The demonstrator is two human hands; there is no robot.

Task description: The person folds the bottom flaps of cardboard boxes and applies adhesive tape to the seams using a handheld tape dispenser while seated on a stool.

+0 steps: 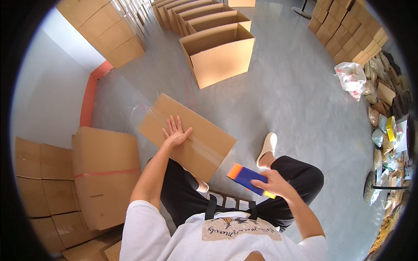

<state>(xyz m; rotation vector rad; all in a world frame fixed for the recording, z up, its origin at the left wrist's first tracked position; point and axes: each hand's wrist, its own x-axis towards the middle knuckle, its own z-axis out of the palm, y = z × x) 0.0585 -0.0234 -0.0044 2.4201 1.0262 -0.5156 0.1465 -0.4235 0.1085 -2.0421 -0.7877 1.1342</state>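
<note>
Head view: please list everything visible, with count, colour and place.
Carton: one, brown, centre
Handheld tool: one, blue, orange and yellow, lower centre
Open boxes: about five, brown, top centre
Stacked boxes: many, brown, left and upper right
Strapped box: one, brown, lower left
Plastic bag: one, whitish, right
Packets: many, mixed colours, right edge
Round bases: two, dark, right
Wall: one, white, left
Floor: one, grey, throughout
Shirt: one, white, bottom
Trousers: one, black, bottom
Shoes: two, cream, lower centre
Left hand: one, bare, on carton
Right hand: one, bare, gripping tool
</note>
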